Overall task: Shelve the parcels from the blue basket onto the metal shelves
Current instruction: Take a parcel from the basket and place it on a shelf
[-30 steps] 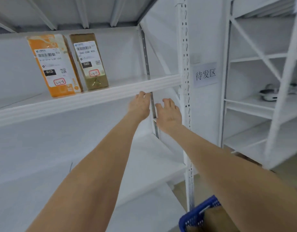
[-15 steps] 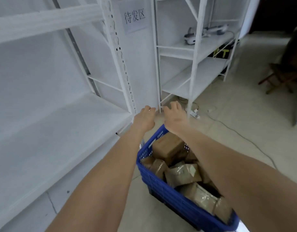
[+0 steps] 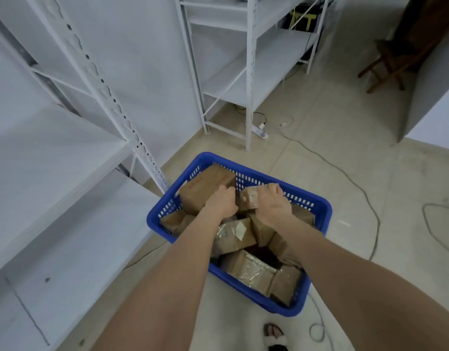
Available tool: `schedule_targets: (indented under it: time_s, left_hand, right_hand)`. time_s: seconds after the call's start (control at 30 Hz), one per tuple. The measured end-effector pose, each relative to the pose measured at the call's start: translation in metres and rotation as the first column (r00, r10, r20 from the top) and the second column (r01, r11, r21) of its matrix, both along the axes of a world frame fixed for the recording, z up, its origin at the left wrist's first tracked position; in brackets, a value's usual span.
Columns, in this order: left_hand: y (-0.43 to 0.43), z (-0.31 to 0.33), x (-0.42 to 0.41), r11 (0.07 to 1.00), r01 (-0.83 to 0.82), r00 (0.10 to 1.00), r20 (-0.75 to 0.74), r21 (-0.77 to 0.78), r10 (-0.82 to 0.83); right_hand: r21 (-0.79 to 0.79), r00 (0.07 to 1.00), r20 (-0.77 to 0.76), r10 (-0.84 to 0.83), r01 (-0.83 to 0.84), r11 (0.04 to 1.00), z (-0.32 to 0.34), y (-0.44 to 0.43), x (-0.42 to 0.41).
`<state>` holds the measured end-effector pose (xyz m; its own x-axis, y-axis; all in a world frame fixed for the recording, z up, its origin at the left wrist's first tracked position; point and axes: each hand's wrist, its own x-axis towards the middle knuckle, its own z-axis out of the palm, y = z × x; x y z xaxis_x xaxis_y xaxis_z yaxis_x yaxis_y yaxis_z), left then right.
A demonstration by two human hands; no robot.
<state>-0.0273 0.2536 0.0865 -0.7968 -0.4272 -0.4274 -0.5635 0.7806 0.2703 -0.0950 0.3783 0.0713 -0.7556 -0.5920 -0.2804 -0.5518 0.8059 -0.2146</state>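
The parcels (image 3: 251, 272) lie heaped in the blue basket (image 3: 153, 222), which stands on the floor (image 3: 345, 224) under both arms. The left grip (image 3: 222, 202) is narrow, its fingers curled over the near right edge of a big brown box (image 3: 205, 188) that leans in the basket's far left corner. The right grip (image 3: 272, 206) sits just beside it, nearly touching, with fingers curled down over the top of a small taped parcel (image 3: 251, 198). I cannot tell whether either parcel is lifted clear of the heap.

Behind both grips the basket's far rim runs close, and more parcels fill the space below the wrists, among them one wrapped in shiny tape (image 3: 233, 234).

To the left of the left grip, the slotted post (image 3: 132, 138) of the metal shelf unit comes down to the floor right at the basket's far left corner, and a bare white shelf (image 3: 53, 160) juts out at that side, its front edge well apart from the grip.

To the right of the right grip the floor lies open, crossed by a thin cable (image 3: 345, 173). Farther beyond stands a second shelf unit (image 3: 243, 72) with a power strip (image 3: 261, 131) at its foot, and a wooden chair (image 3: 390, 64) far to the right. A slipper (image 3: 275, 335) shows on the floor near the basket's closest side.
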Motion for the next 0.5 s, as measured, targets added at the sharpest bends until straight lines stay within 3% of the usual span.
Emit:
schedule_targets:
  time_s: [0.2, 0.33, 0.5]
  left_hand:
    - [0.019, -0.05, -0.059, 0.958, -0.173, 0.985, 0.027, 0.229, 0.172]
    - [0.011, -0.091, -0.085, 0.812, -0.436, 0.892, 0.069, 0.387, 0.446]
    - [-0.011, -0.136, -0.113, 0.683, -0.552, 0.804, 0.087, 0.479, 0.589]
  right_hand:
    - [-0.016, 0.964, 0.232, -0.131, 0.138, 0.99, -0.055, 0.007, -0.055]
    - [-0.047, 0.899, 0.369, -0.236, 0.271, 0.961, -0.09, -0.009, -0.081]
    - [-0.091, 0.793, 0.482, -0.373, 0.469, 0.879, -0.133, -0.038, -0.11]
